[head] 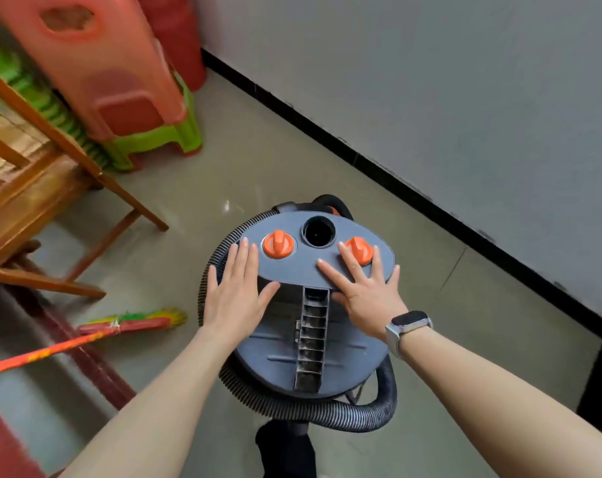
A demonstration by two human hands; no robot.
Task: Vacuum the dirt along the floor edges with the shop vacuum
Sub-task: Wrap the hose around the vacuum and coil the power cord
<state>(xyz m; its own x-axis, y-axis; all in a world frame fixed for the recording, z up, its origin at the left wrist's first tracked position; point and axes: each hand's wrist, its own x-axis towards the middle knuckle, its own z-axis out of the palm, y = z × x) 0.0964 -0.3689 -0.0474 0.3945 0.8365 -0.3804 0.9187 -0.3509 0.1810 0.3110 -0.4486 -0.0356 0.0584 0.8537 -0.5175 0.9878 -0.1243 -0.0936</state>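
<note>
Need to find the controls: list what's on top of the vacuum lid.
On the vacuum lid: two orange knobs, an open round port, both hands flat, right hand partly covering one knob.

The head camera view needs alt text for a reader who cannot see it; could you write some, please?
Both hands, left hand and right hand, lie flat and open on the grey shop vacuum lid, its hose coiled around it. A broom lies left; a black baseboard runs right.

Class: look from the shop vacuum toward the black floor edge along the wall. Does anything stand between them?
Nothing visible does. Bare floor lies between the shop vacuum and the black floor edge. The stacked stools stand off to the left.
</note>
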